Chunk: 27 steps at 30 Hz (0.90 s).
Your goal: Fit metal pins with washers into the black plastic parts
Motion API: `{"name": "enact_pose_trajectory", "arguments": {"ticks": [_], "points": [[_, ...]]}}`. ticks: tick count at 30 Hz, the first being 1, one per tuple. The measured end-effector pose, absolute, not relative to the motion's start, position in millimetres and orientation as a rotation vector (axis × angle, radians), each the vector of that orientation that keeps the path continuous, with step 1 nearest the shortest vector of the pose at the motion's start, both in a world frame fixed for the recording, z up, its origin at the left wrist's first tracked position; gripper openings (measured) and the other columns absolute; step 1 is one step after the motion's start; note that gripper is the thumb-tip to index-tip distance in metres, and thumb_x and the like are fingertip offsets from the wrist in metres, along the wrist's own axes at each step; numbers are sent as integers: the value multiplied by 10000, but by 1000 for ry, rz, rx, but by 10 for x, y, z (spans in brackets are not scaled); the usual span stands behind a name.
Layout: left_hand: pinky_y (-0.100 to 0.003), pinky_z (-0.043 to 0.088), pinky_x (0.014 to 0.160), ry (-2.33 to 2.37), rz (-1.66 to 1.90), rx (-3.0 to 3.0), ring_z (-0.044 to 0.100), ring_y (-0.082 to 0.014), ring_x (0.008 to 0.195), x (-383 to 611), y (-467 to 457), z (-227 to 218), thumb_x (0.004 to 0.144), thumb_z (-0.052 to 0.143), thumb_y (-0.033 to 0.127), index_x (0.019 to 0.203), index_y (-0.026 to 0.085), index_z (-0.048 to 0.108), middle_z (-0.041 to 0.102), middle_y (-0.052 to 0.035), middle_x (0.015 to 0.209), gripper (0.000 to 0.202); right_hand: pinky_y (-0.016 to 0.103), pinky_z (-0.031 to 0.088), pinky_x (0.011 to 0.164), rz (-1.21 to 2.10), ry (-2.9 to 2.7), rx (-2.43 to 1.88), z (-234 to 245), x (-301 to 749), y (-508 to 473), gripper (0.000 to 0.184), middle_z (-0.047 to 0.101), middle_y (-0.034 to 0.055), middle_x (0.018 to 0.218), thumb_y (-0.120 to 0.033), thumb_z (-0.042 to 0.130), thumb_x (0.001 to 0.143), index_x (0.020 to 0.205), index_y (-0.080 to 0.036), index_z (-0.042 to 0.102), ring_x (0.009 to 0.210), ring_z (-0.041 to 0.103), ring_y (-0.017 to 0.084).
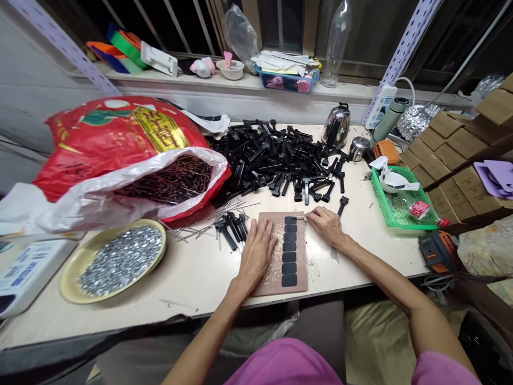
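A brown board (pixel 276 287) lies in front of me, with a column of several black rounded-square pads (pixel 289 257) on it. Pale specks are scattered over the board's left side. My left hand (pixel 257 251) rests flat on the board's left part, fingers stretched out. Pinched in my right hand (pixel 326 225) is a thin metal tool (pixel 300 217); its tip reaches the topmost pad. Whether it is tweezers or a pin is too small to tell. Just left of my left hand lie several black plastic parts (pixel 232 230) and thin metal rods (pixel 200 224).
A heap of black plastic parts (pixel 276 155) covers the table's back. Left stand a red bag (pixel 120 128) of brown rods and a yellow bowl (pixel 66 286) of small silvery pieces. Right are a green basket (pixel 379 200), a steel pot (pixel 336 125), an orange-black battery (pixel 438 251) and stacked cartons (pixel 452 144).
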<state>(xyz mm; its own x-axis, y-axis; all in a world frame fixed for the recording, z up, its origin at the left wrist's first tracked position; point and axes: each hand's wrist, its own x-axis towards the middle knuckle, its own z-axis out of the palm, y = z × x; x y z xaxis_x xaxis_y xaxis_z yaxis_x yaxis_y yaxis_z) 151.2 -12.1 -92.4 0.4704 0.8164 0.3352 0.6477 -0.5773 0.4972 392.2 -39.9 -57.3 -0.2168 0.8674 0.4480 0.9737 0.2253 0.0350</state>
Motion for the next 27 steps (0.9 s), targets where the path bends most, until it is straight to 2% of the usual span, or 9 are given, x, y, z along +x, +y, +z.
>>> {"name": "enact_pose_trajectory", "arguments": {"ticks": [3,7,17,20,24,27], "points": [[-568,335,1086,1229,731,2511,281,-330,1403,1501,-111,-1044,946,345,346,1332,135,475,474,-165,1424,459,238,314,593,-453,-2186,-1684,-604,3948,-319,201,647,26,870,-228,505,940,866,-223,691,751,519,122],[-569,322,1095,1229,715,2529,250,-311,1415,1495,-100,-1117,952,333,332,1364,150,433,454,-163,1441,462,249,304,587,-394,-2261,-1628,-619,3968,-251,213,647,24,831,-254,497,949,867,-231,693,763,503,133],[-571,283,1116,1229,729,2479,224,-290,1424,1489,-101,-1106,954,328,325,1364,159,441,454,-164,1441,456,260,329,569,-256,-2426,-1617,-551,4021,-138,283,616,38,802,-192,407,971,867,-213,670,751,487,142],[-565,275,1122,1241,741,2465,233,-290,1422,1492,-103,-1107,956,315,316,1349,132,459,465,-178,1428,457,257,346,540,-217,-2486,-1599,-495,3998,-155,314,610,43,789,-162,364,974,882,-196,662,727,484,141],[-553,276,1126,1238,736,2458,231,-280,1423,1491,-100,-1093,963,281,307,1345,118,462,462,-178,1431,463,227,330,457,-4,-2695,-1295,-484,3780,-691,347,600,13,727,-111,321,963,891,-199,650,624,465,109],[-554,259,1133,1231,705,2454,226,-280,1425,1482,-91,-1066,965,269,308,1344,108,464,454,-179,1436,471,232,331,457,-31,-2777,-886,-458,3542,-1333,292,625,-2,785,-122,384,951,834,-212,637,650,499,94]]}}
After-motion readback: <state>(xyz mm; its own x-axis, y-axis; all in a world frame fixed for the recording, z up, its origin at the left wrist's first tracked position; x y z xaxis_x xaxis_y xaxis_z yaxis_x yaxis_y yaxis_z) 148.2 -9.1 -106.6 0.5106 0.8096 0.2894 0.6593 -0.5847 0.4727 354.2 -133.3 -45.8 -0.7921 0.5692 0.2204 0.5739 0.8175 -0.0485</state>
